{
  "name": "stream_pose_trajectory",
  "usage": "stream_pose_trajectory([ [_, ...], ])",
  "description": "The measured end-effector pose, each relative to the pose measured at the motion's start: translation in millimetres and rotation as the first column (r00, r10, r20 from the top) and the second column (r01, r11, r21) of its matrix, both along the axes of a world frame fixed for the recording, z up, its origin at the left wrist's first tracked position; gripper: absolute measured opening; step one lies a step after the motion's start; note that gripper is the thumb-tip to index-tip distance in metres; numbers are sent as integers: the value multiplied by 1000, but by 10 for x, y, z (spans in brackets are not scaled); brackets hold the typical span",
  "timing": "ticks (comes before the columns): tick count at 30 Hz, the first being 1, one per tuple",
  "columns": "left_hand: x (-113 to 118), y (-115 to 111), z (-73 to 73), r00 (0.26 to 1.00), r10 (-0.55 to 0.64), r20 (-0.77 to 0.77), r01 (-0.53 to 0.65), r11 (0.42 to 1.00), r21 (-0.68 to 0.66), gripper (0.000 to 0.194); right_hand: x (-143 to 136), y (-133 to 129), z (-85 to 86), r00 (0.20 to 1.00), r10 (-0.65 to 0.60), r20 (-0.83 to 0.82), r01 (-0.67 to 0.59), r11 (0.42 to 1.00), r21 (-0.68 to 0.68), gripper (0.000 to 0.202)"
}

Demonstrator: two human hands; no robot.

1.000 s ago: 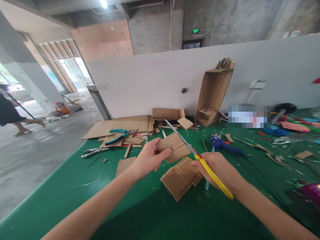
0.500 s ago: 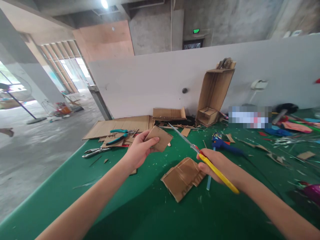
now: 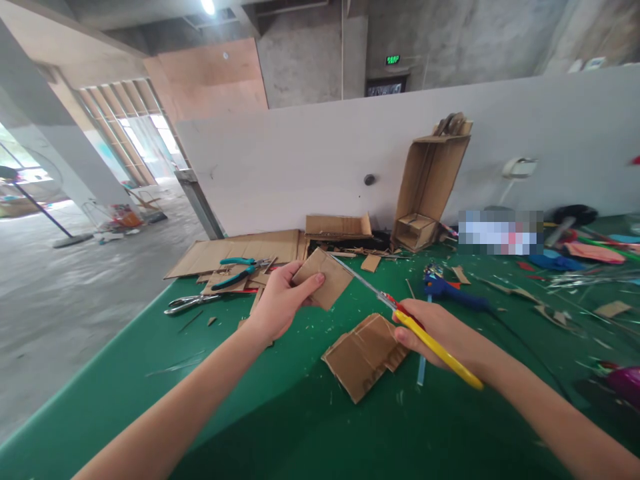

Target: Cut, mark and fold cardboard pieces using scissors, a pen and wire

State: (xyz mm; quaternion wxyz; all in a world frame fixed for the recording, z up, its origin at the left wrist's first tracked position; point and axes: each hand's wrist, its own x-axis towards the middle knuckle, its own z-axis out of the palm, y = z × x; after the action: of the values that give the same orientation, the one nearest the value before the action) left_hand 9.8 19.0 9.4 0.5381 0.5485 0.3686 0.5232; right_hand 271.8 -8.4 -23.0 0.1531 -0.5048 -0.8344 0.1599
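Between the thumb and fingers of my left hand (image 3: 287, 298) is a small squarish piece of cardboard (image 3: 331, 283), held above the table. My right hand (image 3: 433, 327) grips a pair of scissors (image 3: 437, 350) with yellow and red handles. Their blades point up and left, with the tips at the upper right edge of the cardboard piece; whether they touch it I cannot tell. Below, a larger torn cardboard piece (image 3: 363, 360) lies flat on the green table. A blue glue gun (image 3: 453, 293) rests beyond my right hand, with a pale blue strip (image 3: 421, 372) nearer me.
Teal-handled pliers (image 3: 243, 272) lie on cardboard scraps at left, beside metal pliers (image 3: 187, 305). An open cardboard box structure (image 3: 430, 187) stands against the white partition (image 3: 290, 167). Scraps and coloured materials cover the table's right side. The green table's (image 3: 100, 393) edge runs along the left.
My left hand has moved slightly right with the cardboard piece. The scissor tips have shifted a little left and down, closing the gap to the cardboard's edge.
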Motion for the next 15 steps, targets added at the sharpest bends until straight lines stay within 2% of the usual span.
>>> stream_pose_trajectory([
  [9,-18,14,22,997,57,55,-60,997,49,25,-2,11,1,1000,-6,10,6,1000,3,33],
  [15,-2,23,-23,998,53,15,-53,998,35,30,-11,10,-17,1000,-19,-6,19,1000,0,35],
])
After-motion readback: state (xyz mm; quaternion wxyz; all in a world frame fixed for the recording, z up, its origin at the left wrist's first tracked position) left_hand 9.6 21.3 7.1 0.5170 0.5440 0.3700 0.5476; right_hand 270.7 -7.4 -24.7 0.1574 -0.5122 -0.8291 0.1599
